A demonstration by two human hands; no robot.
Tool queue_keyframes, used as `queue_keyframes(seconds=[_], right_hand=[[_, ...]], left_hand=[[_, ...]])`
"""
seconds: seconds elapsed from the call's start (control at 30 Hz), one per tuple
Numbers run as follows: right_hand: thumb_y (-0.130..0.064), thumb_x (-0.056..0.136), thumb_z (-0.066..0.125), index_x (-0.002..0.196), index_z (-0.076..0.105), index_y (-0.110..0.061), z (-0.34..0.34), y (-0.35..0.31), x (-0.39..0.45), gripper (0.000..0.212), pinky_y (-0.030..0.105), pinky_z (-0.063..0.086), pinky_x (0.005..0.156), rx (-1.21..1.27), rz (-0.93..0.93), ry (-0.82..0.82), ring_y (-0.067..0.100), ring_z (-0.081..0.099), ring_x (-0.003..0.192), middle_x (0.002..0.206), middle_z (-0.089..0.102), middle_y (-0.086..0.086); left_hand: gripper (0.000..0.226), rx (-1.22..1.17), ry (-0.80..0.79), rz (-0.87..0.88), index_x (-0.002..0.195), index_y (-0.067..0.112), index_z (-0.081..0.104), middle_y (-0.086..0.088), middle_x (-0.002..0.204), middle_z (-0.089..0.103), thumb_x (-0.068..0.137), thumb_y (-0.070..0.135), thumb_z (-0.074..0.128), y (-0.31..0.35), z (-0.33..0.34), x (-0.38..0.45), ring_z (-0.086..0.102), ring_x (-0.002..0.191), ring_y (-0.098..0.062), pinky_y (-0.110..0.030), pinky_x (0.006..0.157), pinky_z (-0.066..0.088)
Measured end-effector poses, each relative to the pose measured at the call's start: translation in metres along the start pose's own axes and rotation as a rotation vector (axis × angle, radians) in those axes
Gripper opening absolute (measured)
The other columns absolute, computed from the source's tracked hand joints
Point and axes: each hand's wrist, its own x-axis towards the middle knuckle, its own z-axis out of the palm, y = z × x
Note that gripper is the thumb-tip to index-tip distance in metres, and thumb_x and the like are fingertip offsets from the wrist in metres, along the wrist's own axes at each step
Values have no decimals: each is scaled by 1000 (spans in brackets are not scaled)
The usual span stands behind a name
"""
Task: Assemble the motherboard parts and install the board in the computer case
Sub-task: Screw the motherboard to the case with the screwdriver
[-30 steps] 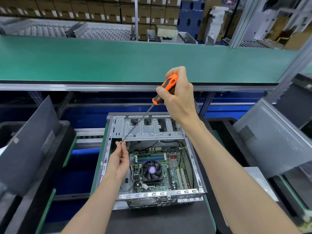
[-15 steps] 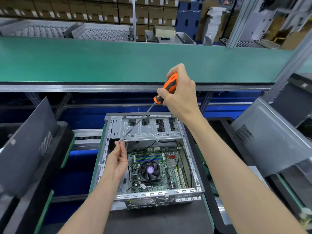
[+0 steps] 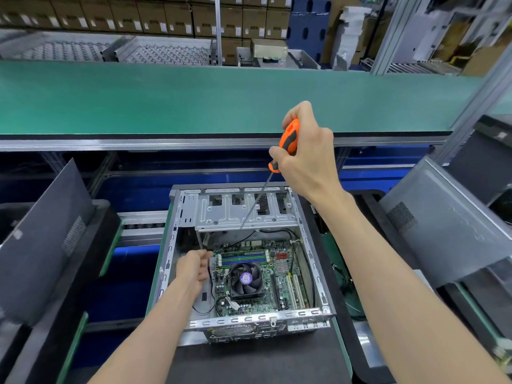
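Note:
An open grey computer case [image 3: 312, 266] lies flat in front of me. The green motherboard [image 3: 279, 289] sits inside it, with a black CPU fan [image 3: 245, 278] on top. My right hand [image 3: 307, 159] grips an orange and black screwdriver [image 3: 289, 135] above the case. Its thin shaft slants down-left, and the tip hangs over the front edge of the silver drive cage [image 3: 238, 214]. My left hand [image 3: 194, 267] is inside the case at the board's left edge, fingers curled shut and blurred. Nothing shows in them.
A grey side panel [image 3: 47, 231] leans at the left and another [image 3: 443, 225] at the right. The green conveyor belt [image 3: 221, 98] runs across behind the case. A black mat [image 3: 249, 361] lies under the case's near end.
My left hand let go of the screwdriver tip and dropped lower into the case. The right hand swung the screwdriver's shaft to the right, over the drive cage.

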Motion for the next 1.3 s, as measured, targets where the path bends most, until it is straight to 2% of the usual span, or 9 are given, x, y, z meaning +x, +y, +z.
queue_keyframes(seconds=[0.07,0.13,0.17,0.23,0.33,0.47,0.77,0.93,1.3], right_hand=[[-8,75,66,98,40,-18,-2,7,-4,36,46,52,61,-73,-18,-12,25,54,56,61,51,1],[-8,76,65,99,40,-17,-2,16,-9,36,42,48,60,-126,-27,-24,25,51,56,61,49,0],[-9,76,66,99,39,-17,-2,20,-13,36,40,47,60,-149,-30,-34,24,51,56,61,49,-1],[-9,77,66,100,39,-18,-1,28,-19,36,40,48,61,-180,-29,-58,24,50,55,61,50,-2],[-6,76,66,100,38,-19,2,39,-29,39,37,47,60,-210,-31,-80,17,48,53,62,47,-7],[-6,77,68,100,38,-20,5,52,-39,40,37,46,60,-237,-17,-94,20,49,54,62,46,-10],[-8,79,74,101,39,-18,7,73,-51,42,35,47,56,-260,30,-105,6,46,51,61,40,-13],[-5,79,71,100,39,-17,8,76,-53,40,35,43,51,-251,69,-123,11,47,52,60,45,-6],[-8,76,70,100,40,-17,5,74,-54,40,29,31,58,-230,91,-99,12,48,55,63,51,-2]], left_hand=[[20,293,46,81,101,-3,69,0,52,37,89,4,55,-2,3,2,18,38,-12,-20,38,19],[16,566,5,226,94,5,74,3,52,48,83,9,63,-2,10,-2,30,43,-11,-26,43,44],[12,708,-47,324,89,11,77,4,62,62,83,13,67,-2,14,-5,44,51,-8,-33,60,57],[10,982,-143,522,82,24,78,8,79,73,85,20,69,-2,25,-9,60,68,-4,-33,82,56],[13,1260,-184,691,94,30,79,9,70,71,90,26,66,-2,44,-7,64,68,-11,-30,83,53],[20,1479,-213,711,110,35,73,-2,100,73,91,35,66,-3,63,3,66,90,-24,-37,79,57],[32,1563,-249,691,112,39,73,3,113,72,80,41,79,-3,74,30,64,104,-24,-40,84,55],[38,1501,-271,657,110,34,75,-1,116,72,75,41,85,-7,75,39,64,106,-27,-43,85,55],[23,1517,-371,642,90,33,73,10,98,71,72,35,87,-7,79,52,64,86,-16,-33,79,53]])
